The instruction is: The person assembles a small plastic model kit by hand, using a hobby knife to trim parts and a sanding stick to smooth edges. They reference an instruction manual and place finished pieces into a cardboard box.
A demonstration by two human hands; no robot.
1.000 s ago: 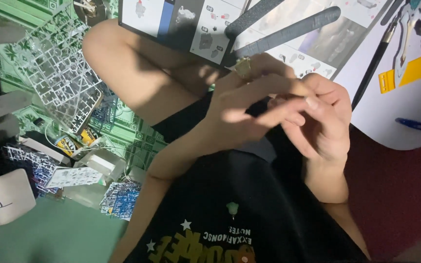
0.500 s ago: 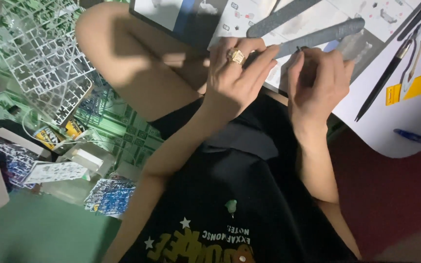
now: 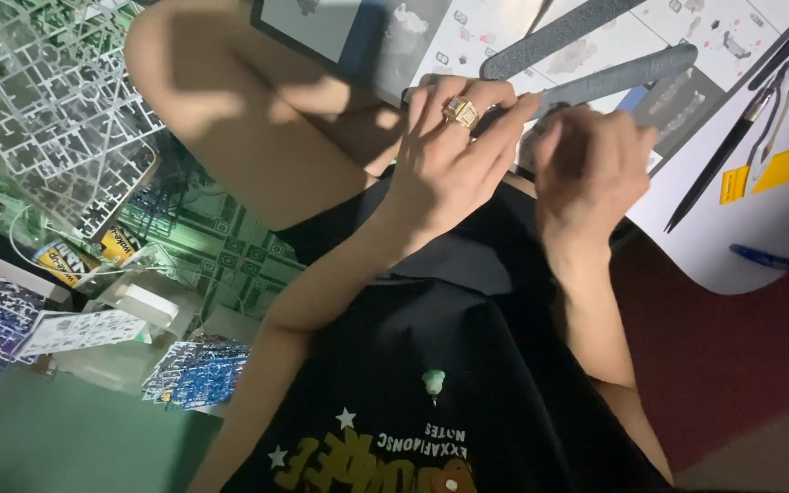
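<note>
My left hand, with a gold ring on one finger, lies flat over my lap, its fingertips at the near end of a grey sanding stick. My right hand is curled right beside it, back to the camera, thumb and fingers close to the same end of the stick. Whatever is inside the right hand is hidden. A second grey sanding stick lies just behind, both on a printed instruction sheet. My bare knee is raised at the upper left.
A white table at the right carries a black pen-like tool, a yellow piece and a blue pen. On the left lie white plastic part frames, a blue frame, a green mat and small boxes.
My hands were joined in front of my chest. They have separated and moved up to the edge of the instruction sheet, ending at the sanding stick's near end.
</note>
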